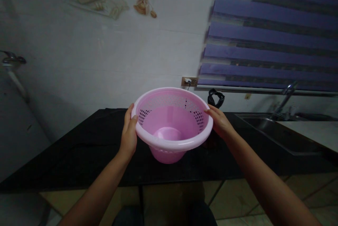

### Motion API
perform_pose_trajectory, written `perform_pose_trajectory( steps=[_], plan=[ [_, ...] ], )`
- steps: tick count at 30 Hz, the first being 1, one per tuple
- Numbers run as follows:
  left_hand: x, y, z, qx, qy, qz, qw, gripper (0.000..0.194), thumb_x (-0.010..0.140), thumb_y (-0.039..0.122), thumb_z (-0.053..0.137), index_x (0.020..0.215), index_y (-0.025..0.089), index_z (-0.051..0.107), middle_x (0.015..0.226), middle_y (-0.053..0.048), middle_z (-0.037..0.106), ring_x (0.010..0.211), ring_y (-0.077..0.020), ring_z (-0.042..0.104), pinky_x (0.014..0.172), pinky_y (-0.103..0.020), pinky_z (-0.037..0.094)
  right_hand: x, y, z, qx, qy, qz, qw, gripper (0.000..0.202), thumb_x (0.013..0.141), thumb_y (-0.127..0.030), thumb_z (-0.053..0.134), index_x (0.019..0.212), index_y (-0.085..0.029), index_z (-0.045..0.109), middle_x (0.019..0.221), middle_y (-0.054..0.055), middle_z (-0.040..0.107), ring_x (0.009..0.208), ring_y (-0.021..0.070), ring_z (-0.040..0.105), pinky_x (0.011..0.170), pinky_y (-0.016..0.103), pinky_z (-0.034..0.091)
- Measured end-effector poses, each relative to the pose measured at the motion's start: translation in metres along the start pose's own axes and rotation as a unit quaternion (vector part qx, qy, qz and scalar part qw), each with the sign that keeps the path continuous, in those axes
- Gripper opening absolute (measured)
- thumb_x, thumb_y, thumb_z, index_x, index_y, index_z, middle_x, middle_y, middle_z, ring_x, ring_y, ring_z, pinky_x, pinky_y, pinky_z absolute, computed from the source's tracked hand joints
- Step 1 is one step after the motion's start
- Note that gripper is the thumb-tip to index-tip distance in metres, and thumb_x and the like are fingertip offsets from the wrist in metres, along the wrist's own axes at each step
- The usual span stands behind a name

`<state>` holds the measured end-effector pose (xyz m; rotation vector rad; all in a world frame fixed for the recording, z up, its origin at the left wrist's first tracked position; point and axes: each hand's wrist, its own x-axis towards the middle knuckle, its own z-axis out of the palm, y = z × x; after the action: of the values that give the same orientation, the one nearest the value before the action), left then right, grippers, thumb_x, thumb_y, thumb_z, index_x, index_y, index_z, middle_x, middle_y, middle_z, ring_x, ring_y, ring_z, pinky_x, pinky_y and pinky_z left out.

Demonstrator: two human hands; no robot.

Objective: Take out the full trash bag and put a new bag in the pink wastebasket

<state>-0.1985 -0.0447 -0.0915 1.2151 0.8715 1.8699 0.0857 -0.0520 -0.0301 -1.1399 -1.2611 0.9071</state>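
Observation:
A pink plastic basket with a wide rim and rows of small holes near its top is at the middle of the view, over the black countertop. Nothing lies inside it. My left hand grips the rim on the left side, thumb on top. On the opposite side my right hand holds the rim, its thumb over the edge and its other fingers hidden beneath. Whether the basket's base touches the counter I cannot tell.
Behind my right hand stands a black plastic bag's looped handle. A metal sink with a faucet is at the right. On the tiled wall are a socket with a white plug and a purple striped blind. A tap is far left.

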Motion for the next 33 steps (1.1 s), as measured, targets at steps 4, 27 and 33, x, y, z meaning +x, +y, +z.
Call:
perform_pose_trajectory(
  steps=[4,27,33],
  plan=[
    [-0.026,0.002,-0.004,0.012,-0.010,0.026,1.000,0.058,0.087,0.042,0.052,0.142,0.028,0.037,0.152,-0.005,0.034,0.141,-0.0268,0.029,0.116,-0.041,0.023,-0.009,-0.004,-0.004,-0.049,-0.013,-0.027,0.998,0.067,0.064,-0.037,0.052,0.127,-0.014,0.052,0.103,0.010,0.066,0.089,0.0211,0.064,0.070,0.026,0.049],
    [-0.126,0.025,-0.025,-0.069,-0.016,-0.130,0.989,0.035,0.065,0.037,0.075,0.096,0.027,0.063,0.097,-0.005,0.069,0.100,-0.0269,0.064,0.088,-0.040,0.051,-0.069,0.019,-0.029,-0.051,0.065,-0.114,0.990,0.057,0.070,-0.034,0.062,0.125,-0.021,0.058,0.116,0.007,0.064,0.112,0.0235,0.058,0.086,0.035,0.052],
    [-0.148,0.026,-0.025,-0.139,0.000,-0.193,0.971,0.038,0.057,0.040,0.081,0.089,0.022,0.070,0.089,-0.006,0.074,0.090,-0.0267,0.068,0.080,-0.037,0.054,-0.088,0.031,-0.035,-0.040,0.092,-0.135,0.986,0.053,0.069,-0.032,0.066,0.120,-0.021,0.060,0.113,0.006,0.066,0.112,0.0229,0.058,0.089,0.035,0.051]
  ],
)
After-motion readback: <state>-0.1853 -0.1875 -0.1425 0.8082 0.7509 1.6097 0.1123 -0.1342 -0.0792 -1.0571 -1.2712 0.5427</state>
